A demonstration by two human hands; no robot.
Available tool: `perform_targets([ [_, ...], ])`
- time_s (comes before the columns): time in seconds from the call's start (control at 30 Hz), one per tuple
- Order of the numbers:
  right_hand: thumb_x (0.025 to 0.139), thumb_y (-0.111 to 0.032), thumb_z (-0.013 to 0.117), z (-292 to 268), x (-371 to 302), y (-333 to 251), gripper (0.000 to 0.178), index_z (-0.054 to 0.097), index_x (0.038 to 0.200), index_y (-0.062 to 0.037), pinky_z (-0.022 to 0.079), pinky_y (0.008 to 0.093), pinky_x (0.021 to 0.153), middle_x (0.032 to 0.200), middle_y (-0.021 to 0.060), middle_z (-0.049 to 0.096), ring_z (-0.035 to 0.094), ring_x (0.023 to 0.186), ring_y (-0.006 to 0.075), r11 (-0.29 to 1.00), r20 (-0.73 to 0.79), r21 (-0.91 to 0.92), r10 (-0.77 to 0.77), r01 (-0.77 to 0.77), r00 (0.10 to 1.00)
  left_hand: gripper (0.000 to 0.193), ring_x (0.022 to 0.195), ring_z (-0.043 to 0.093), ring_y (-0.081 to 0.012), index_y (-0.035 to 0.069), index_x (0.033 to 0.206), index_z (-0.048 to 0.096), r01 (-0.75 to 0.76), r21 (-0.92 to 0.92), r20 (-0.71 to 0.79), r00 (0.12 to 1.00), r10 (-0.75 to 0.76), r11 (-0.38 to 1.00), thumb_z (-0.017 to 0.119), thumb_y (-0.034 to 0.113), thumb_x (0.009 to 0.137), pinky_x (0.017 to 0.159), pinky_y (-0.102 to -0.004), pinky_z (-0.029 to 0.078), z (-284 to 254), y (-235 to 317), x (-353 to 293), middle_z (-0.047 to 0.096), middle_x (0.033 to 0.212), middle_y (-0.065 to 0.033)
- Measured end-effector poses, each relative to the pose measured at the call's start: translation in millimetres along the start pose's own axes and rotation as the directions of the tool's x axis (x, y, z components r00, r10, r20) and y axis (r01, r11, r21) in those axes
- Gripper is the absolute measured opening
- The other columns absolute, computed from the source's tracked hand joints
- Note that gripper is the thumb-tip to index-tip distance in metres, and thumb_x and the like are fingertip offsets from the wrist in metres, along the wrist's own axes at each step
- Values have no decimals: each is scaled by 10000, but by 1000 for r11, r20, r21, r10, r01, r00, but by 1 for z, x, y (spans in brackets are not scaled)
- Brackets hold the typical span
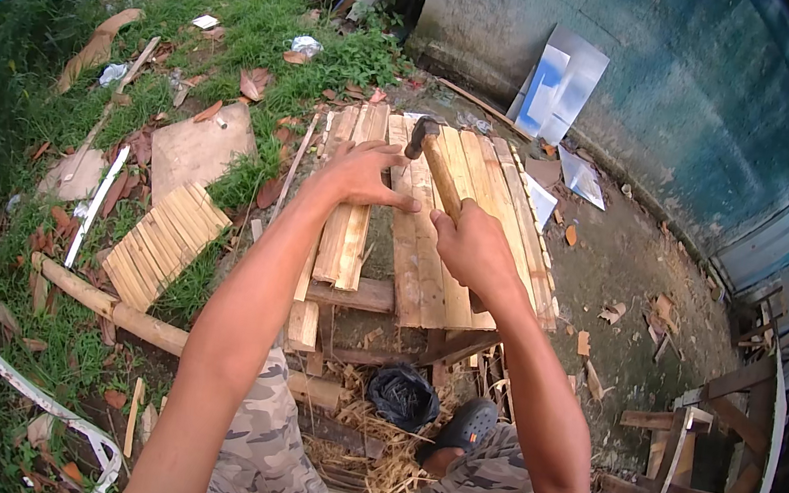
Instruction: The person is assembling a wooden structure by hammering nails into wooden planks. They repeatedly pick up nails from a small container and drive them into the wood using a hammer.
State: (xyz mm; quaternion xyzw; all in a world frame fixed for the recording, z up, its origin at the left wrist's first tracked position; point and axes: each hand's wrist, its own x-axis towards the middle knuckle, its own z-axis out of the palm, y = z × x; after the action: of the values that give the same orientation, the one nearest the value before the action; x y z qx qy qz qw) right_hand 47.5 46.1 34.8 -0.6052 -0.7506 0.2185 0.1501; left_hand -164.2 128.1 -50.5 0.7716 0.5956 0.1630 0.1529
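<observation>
Hammer gripped mid-handle in closed right hand, head raised over slat panel. Left hand spread, fingers pinching at slat. Keep fingers clear; strike squarely, short swings.

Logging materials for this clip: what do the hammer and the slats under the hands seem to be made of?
Hammer: the handle looks like bare pale wood and the head like dark, dull metal, held by the right hand. Slats: raw, unpainted light wood with visible grain and rough ends; the left hand rests on them.
</observation>
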Motion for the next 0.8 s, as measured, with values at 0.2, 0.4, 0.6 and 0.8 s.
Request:
perform_targets([
  [0.2,1020,-315,575,4,-2,0,409,562,1006,93,501,528,725,818,334,661,666,770,478,997,-139,64,-44,53,989,1257,1550,169,-359,217,1552,428,116,40,103,988,-119,993,745,874,528,1262,-566,61,-6,11,-4,277,1662,-104],
  [0.4,1014,-299,579,1,-2,2,388,575,994,89,499,536,740,827,336,664,670,784,484,999,-63,-23,-48,47,997,1283,1546,180,-364,219,1549,434,111,19,114,987,-113,994,750,879,495,1261,-576,63,-7,11,-2,285,1658,-106],
  [0.6,1010,-317,585,1,0,-3,407,578,1006,90,495,530,718,791,313,662,661,736,468,998,-74,61,2,3,997,1261,1545,181,-365,205,1550,431,110,20,111,988,-111,994,753,863,524,1265,-565,71,-5,9,-2,295,1655,-104],
  [0.8,1014,-307,566,4,0,4,393,567,990,85,514,503,652,770,275,667,664,660,411,995,-46,78,60,-57,997,1303,1540,201,-363,197,1555,419,98,5,96,991,-98,995,752,875,493,1263,-568,80,-3,8,-1,319,1643,-110],
])
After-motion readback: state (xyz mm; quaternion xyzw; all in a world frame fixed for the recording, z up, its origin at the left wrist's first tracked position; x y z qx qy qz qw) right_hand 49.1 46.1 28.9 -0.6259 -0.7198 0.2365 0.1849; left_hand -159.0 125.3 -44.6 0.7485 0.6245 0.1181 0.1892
